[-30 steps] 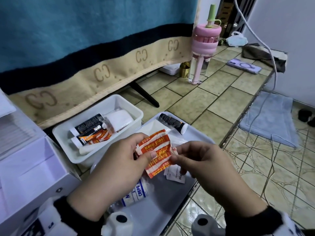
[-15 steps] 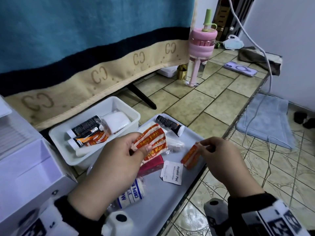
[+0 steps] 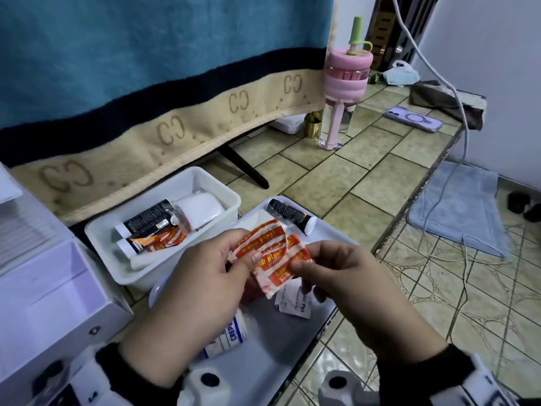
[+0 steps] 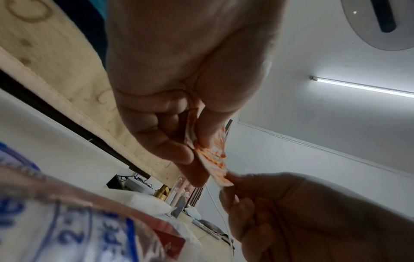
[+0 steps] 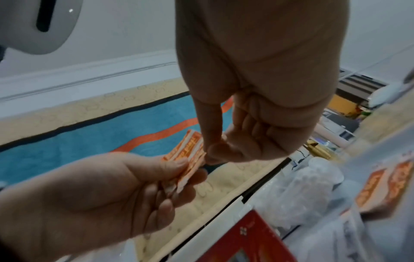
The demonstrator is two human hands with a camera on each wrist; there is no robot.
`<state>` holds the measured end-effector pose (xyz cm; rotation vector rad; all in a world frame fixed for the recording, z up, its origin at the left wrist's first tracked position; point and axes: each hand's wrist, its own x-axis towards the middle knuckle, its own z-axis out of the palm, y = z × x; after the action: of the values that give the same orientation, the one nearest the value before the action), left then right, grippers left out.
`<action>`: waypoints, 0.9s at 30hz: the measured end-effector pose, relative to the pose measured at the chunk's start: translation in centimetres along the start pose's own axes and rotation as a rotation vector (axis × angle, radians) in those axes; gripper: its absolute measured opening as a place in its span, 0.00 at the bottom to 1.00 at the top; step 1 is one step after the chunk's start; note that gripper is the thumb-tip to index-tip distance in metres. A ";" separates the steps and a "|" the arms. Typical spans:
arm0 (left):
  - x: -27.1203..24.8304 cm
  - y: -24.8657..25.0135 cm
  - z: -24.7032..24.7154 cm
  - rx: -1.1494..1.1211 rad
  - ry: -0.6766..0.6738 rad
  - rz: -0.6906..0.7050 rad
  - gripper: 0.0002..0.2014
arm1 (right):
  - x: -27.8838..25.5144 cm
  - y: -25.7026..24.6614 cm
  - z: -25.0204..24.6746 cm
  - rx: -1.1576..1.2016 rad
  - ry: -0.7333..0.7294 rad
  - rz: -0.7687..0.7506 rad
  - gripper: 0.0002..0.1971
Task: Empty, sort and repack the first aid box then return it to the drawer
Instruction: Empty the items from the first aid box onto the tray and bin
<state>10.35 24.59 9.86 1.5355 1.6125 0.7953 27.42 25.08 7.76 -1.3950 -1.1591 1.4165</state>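
Tiled counter (image 3: 345,186) bearing a grey tray (image 3: 272,347); above the tray, left hand (image 3: 187,291) and right hand (image 3: 351,291) both pinch orange plaster packets (image 3: 272,256). White first aid box (image 3: 210,186) behind-left of the tray.

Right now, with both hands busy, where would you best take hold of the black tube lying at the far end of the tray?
Grip the black tube across its middle, coming from above. It lies flat and alone near the tray rim, white cap toward the right, with bare room on both long sides.
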 end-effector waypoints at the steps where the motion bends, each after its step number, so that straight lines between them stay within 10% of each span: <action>1: 0.1 -0.1 -0.2 -0.025 0.010 -0.004 0.07 | 0.2 0.1 -0.5 0.030 0.075 0.003 0.03; 5: 0.3 -0.2 -0.8 0.022 0.047 0.015 0.12 | 1.1 0.7 -3.4 -0.258 0.375 -0.020 0.03; 18: 0.1 -0.5 -0.1 0.117 0.020 -0.011 0.04 | 1.5 3.1 -3.0 -0.966 0.551 -0.097 0.17; 27: 0.1 -0.7 0.3 0.145 -0.015 -0.021 0.03 | -0.9 -0.5 0.3 -0.561 0.116 -0.204 0.07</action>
<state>10.29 24.60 9.10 1.6187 1.7041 0.6669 27.16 24.28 8.45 -1.6477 -1.6464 0.8855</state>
